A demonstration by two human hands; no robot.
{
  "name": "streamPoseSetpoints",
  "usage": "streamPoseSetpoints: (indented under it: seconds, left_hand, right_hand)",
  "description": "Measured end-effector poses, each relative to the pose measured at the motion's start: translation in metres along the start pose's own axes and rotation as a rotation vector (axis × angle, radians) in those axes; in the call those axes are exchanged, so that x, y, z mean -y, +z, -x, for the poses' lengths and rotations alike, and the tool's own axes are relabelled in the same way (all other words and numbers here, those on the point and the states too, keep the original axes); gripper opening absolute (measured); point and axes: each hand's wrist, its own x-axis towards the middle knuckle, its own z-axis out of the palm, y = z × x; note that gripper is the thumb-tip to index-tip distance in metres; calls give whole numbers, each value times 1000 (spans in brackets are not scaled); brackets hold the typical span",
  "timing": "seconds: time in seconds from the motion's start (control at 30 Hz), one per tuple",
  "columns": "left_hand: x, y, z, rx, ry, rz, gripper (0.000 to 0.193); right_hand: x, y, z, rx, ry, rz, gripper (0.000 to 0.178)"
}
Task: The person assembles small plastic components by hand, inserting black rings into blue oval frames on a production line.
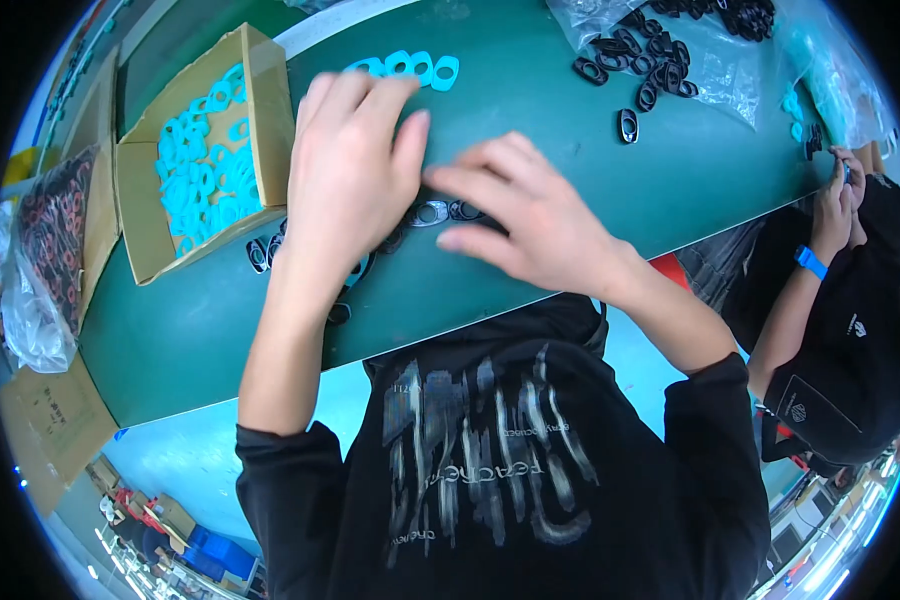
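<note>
My left hand (355, 160) is over the green table just short of a short row of turquoise oval rings (423, 69). Its thumb stands apart from the fingers, and nothing shows in its grip. Slightly blurred, my right hand (535, 215) hovers to its right, fingers and thumb apart, with no object visible between them. Beneath and between the hands runs a line of black oval ring pieces (466, 210), one with a shiny silver-grey face (430, 213). Part of this line is hidden behind my left wrist, where a turquoise edge (357, 271) also peeks out.
A cardboard box (270, 110) of turquoise rings stands left. Black pieces (660, 65) lie on clear plastic bags (725, 95) at the far right, with a single black piece (627, 126) nearer. Beside the table's right end, a co-worker's hands (838, 200) hold something small.
</note>
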Motion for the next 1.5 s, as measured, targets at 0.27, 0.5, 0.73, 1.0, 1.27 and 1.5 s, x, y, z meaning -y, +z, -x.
streamPoseSetpoints:
  seconds: [0.27,0.5,0.73,1.0,1.27,1.5]
  left_hand:
    - [23,21,-36,107,-15,-227,13]
    - [-38,35,-8,225,332,114,15]
    - [-43,39,2,291,280,232,24]
    - [-40,36,-2,391,245,125,27]
    - [-40,35,6,319,179,192,29]
    - [-29,39,-5,342,281,222,26]
  right_hand:
    - [-53,-63,42,-175,414,568,32]
    - [-46,-67,53,-42,198,223,34]
    - [-44,-68,54,-78,325,267,34]
    - [-30,-62,45,-67,310,133,28]
    - [-20,-49,40,-38,260,74,29]
    - [-20,-62,48,-7,284,125,30]
